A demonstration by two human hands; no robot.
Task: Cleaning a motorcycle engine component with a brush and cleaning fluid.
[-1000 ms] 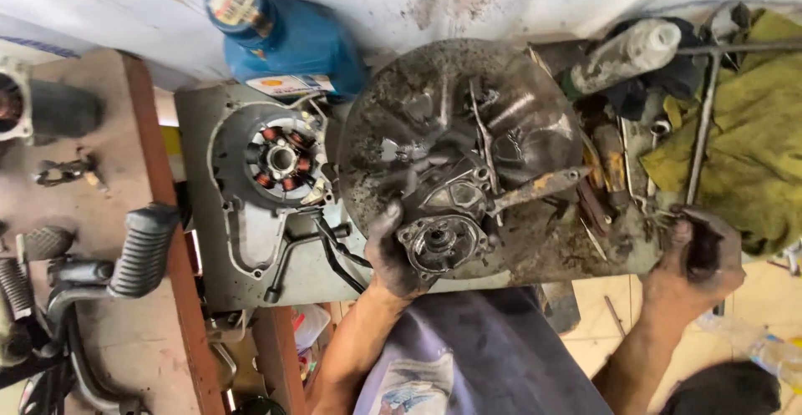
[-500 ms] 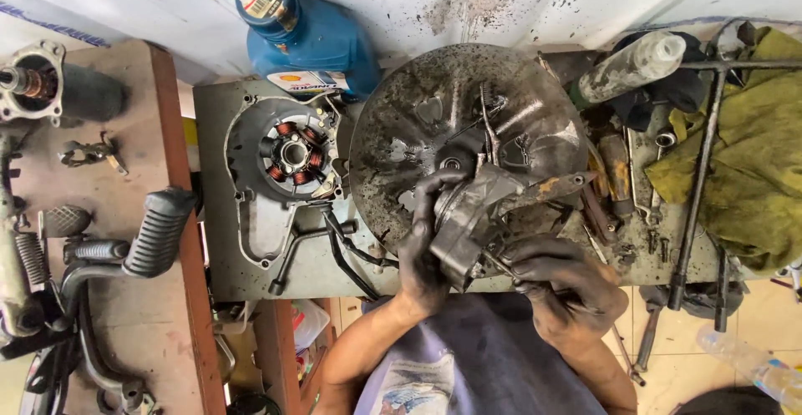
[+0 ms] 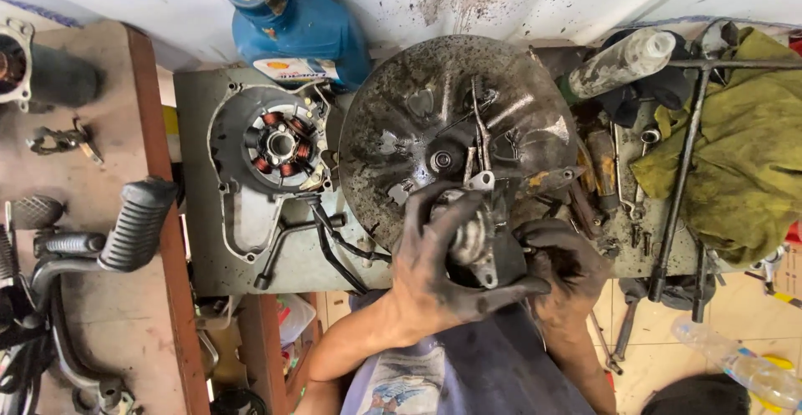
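My left hand (image 3: pixel 439 269), black with grease, wraps around a small greasy metal engine part (image 3: pixel 478 244) at the near edge of a round dirty metal pan (image 3: pixel 401 123). My right hand (image 3: pixel 564 266) grips the same part from the right side, fingers curled against it. The part is lifted slightly over the pan's rim. Inside the pan lie several thin metal pieces and a small round bearing (image 3: pixel 441 161).
A grey engine cover with copper stator coils (image 3: pixel 280 144) lies left of the pan. A blue oil bottle (image 3: pixel 292 22) stands behind. A cross wrench (image 3: pixel 681 164) and olive rag (image 3: pixel 743 148) lie right. Black rubber footpegs (image 3: pixel 138 223) rest on the wooden bench at left.
My right hand came in from the far right and closed on the engine part. My left hand shifted from the part's front to gripping it, and the view moved closer.
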